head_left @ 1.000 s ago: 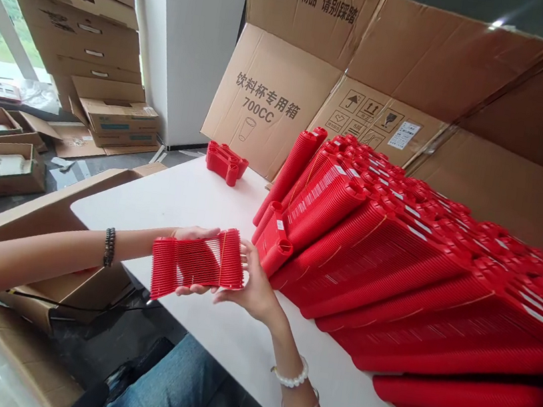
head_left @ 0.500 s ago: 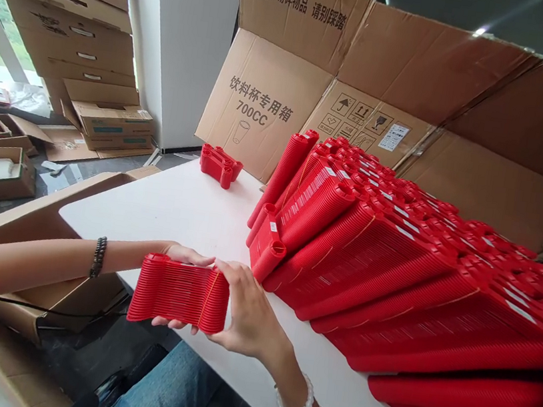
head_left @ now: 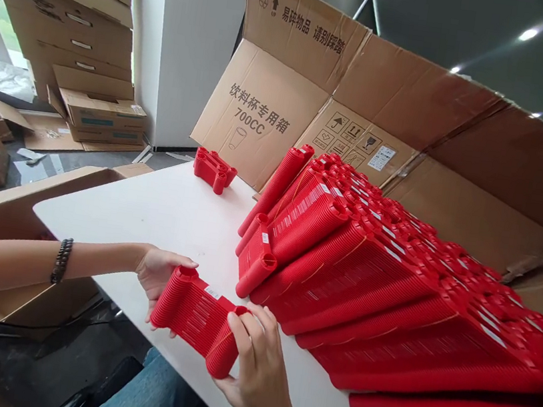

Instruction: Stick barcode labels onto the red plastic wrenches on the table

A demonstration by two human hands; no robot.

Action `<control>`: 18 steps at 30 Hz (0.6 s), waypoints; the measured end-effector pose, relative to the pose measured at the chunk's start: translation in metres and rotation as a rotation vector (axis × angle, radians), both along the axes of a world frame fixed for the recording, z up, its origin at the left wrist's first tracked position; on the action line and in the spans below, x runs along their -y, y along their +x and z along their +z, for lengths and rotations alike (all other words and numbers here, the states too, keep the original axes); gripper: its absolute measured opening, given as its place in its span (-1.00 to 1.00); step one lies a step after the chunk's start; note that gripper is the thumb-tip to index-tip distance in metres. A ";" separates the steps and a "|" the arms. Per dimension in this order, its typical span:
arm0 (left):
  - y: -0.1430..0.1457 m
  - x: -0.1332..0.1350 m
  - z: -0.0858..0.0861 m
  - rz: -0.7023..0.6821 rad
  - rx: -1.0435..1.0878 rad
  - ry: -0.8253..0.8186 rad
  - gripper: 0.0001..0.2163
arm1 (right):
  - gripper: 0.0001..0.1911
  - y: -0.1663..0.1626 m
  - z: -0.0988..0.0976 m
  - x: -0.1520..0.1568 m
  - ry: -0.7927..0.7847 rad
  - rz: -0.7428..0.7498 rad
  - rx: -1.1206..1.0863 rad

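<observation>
Between my two hands, above the near edge of the white table, is a stack of thin red plastic pieces (head_left: 197, 318) with a round hollow column at each end. My left hand (head_left: 155, 275) grips the left column, thumb on top and fingertips showing underneath. My right hand (head_left: 262, 364) is wrapped round the right column, where a thin yellowish band crosses the side. A white label lies on the stack's top. Just beyond, a similar short red stack (head_left: 258, 255) leans against a large group of taller red stacks (head_left: 367, 277).
A small red bundle (head_left: 214, 170) sits at the far part of the white table (head_left: 114, 208). Behind the stacks stands an opened cardboard box (head_left: 267, 88). More cartons (head_left: 97, 111) are piled at the back left, and an open box (head_left: 35, 305) lies below the table's left edge.
The held red stack has turned so its top and white label show, and moved slightly right. My left hand has shifted to its left end. The camera view has shifted a little.
</observation>
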State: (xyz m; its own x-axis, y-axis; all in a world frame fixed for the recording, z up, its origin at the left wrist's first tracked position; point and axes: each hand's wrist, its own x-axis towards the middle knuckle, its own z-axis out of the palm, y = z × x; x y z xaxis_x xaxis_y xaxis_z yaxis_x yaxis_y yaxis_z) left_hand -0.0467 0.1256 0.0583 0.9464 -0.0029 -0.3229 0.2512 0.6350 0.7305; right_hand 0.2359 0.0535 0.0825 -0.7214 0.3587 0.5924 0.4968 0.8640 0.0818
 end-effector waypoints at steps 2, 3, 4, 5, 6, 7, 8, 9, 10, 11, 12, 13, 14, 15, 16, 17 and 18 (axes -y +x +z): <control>-0.001 0.000 -0.001 0.033 -0.028 0.004 -0.26 | -0.50 -0.001 -0.002 0.003 0.050 -0.014 0.001; -0.003 0.000 -0.003 0.061 -0.046 0.005 -0.29 | -0.53 -0.002 -0.003 0.004 0.073 -0.019 -0.001; -0.005 0.001 -0.004 0.094 -0.068 0.005 -0.33 | -0.56 -0.003 -0.004 0.005 0.091 -0.023 -0.005; -0.006 0.001 -0.004 0.131 -0.093 0.003 -0.37 | -0.58 -0.005 -0.006 0.006 0.101 -0.025 -0.006; -0.007 0.002 -0.005 0.172 -0.124 0.003 -0.41 | -0.59 -0.006 -0.008 0.007 0.104 -0.027 -0.005; -0.008 0.003 -0.006 0.219 -0.158 0.007 -0.44 | -0.59 -0.008 -0.012 0.007 0.103 -0.029 -0.006; -0.009 0.004 -0.007 0.272 -0.192 0.018 -0.46 | -0.58 -0.010 -0.018 0.007 0.101 -0.032 -0.010; -0.009 0.004 -0.008 0.327 -0.229 0.039 -0.48 | -0.57 -0.012 -0.024 0.007 0.096 -0.037 -0.016; -0.009 0.003 -0.010 0.384 -0.271 0.080 -0.50 | -0.56 -0.015 -0.033 0.006 0.092 -0.040 -0.024; -0.009 0.002 -0.013 0.435 -0.314 0.138 -0.51 | -0.57 -0.017 -0.042 0.004 0.089 -0.040 -0.033; -0.009 -0.001 -0.016 0.479 -0.354 0.203 -0.51 | -0.57 -0.019 -0.052 0.003 0.085 -0.039 -0.039; -0.010 -0.004 -0.019 0.513 -0.386 0.268 -0.51 | -0.58 -0.021 -0.062 0.001 0.082 -0.036 -0.041; -0.011 -0.007 -0.023 0.534 -0.408 0.322 -0.50 | -0.57 -0.022 -0.071 -0.001 0.072 -0.043 -0.040; -0.012 -0.010 -0.025 0.541 -0.416 0.369 -0.48 | -0.55 -0.022 -0.079 -0.003 0.052 -0.051 -0.034; -0.013 -0.013 -0.027 0.533 -0.413 0.416 -0.46 | -0.52 -0.021 -0.086 -0.004 0.022 -0.057 -0.027; -0.015 -0.016 -0.028 0.514 -0.406 0.466 -0.45 | -0.48 -0.018 -0.091 -0.005 -0.014 -0.061 -0.017; -0.016 -0.019 -0.028 0.490 -0.400 0.530 -0.44 | -0.45 -0.016 -0.094 -0.005 -0.050 -0.060 -0.007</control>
State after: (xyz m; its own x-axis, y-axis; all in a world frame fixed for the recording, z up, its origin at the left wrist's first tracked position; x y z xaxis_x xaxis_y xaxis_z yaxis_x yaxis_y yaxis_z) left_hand -0.0628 0.1444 0.0306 0.6135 0.6282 -0.4785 0.3401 0.3366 0.8781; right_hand 0.2204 0.0582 -0.0115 -0.6933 0.4306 0.5778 0.5483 0.8356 0.0352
